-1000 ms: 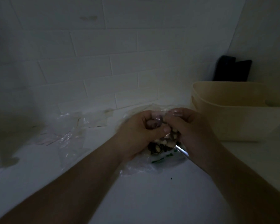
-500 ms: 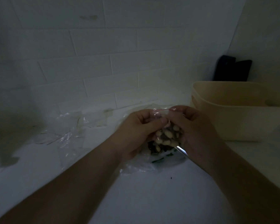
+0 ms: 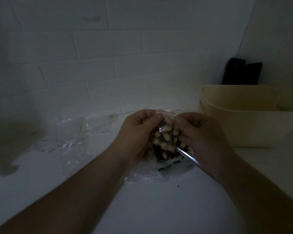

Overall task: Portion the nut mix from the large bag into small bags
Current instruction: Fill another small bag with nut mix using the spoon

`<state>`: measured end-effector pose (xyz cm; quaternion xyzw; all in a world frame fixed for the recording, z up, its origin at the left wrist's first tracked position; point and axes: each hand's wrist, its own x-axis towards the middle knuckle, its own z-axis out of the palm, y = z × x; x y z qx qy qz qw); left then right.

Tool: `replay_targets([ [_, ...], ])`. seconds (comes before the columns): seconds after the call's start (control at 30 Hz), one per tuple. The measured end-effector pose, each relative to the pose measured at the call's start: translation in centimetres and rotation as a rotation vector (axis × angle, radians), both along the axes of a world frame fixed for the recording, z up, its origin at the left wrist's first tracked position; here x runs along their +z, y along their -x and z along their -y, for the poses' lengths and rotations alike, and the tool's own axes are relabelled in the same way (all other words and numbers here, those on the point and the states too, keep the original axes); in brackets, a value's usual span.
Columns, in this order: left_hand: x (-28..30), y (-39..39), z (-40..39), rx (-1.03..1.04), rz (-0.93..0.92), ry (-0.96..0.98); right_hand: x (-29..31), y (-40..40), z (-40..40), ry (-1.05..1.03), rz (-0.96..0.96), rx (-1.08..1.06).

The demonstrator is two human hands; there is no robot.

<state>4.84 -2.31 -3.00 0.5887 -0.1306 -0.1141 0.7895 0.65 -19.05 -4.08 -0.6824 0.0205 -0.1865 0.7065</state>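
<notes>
Dim lighting throughout; fine detail limited. Greatest risk judged: spillage of the whole portion onto the white counter [image 3: 150, 208], caused by the small bag [image 3: 166, 130] being held aloft by its top edge alone, with the red seal strip [image 3: 166, 112] possibly not closed along its full length; seal state not discernible. Second risk: a nut caught in the strip, preventing closure, since the filling reaches close to the mouth. Third risk: tearing or slipping of thin film under pinch load. Lesser risk: disturbance of the large bag [image 3: 159, 168], lying crumpled on the counter directly below with dark contents and green print showing, mouth apparently loose. Minor: loss of the metal utensil [image 3: 188, 155], tucked under the right hand; grip on it not determinable. Pose noted: both forearms extended forward from the lower corners, converging at centre. Left hand [image 3: 139, 132] curled, thumb and forefinger pinching the left end of the strip. Right hand [image 3: 201, 134] curled likewise, pinching the right end, lower fingers folded against the bag's side. Small bag located between the two hands, above the large bag, holding pale nuts with darker pieces. Also present: spare clear bags [image 3: 71, 135] to the left, beige tub [image 3: 243, 120] to the right, well apart from the work.
</notes>
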Motion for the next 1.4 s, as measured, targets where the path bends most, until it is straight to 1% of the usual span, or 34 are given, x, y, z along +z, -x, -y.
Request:
replay_targets([
  [0.13,-0.2,-0.3,-0.1,0.067,0.073,-0.07,0.3,0.1,-0.3,-0.021,0.006,-0.008],
  [0.2,-0.5,-0.5,-0.2,0.121,0.167,-0.139,0.3,0.0,-0.2,-0.034,0.002,-0.037],
  [0.27,-0.8,-0.7,-0.3,0.181,0.307,-0.231,0.2,-0.1,-0.2,-0.035,0.0,-0.058],
  [0.33,-0.8,-0.7,-0.3,0.192,0.373,-0.272,0.2,-0.1,-0.1,-0.001,0.012,-0.079],
  [0.43,-0.8,-0.6,-0.4,0.197,0.389,-0.271,0.2,-0.1,0.1,0.019,0.025,-0.095],
  [0.6,-0.5,-0.7,-0.5,0.199,0.37,-0.263,0.3,0.0,0.5,0.004,-0.004,-0.024],
  [0.9,-0.5,-1.0,-0.6,0.173,0.363,-0.306,0.3,-0.1,0.8,0.112,-0.005,-0.131],
  [1.03,-0.6,-1.0,-0.5,0.147,0.364,-0.286,0.4,-0.1,0.9,0.171,0.002,-0.139],
  [1.13,-0.9,-1.2,-0.4,0.127,0.353,-0.269,0.2,-0.3,0.7,0.162,0.004,-0.139],
  [1.27,-0.8,-1.1,-0.2,0.116,0.314,-0.233,0.1,-0.3,0.4,0.102,-0.005,-0.086],
  [1.4,-1.0,-1.1,-0.2,0.095,0.295,-0.2,0.0,-0.3,0.3,0.127,-0.009,-0.064],
])
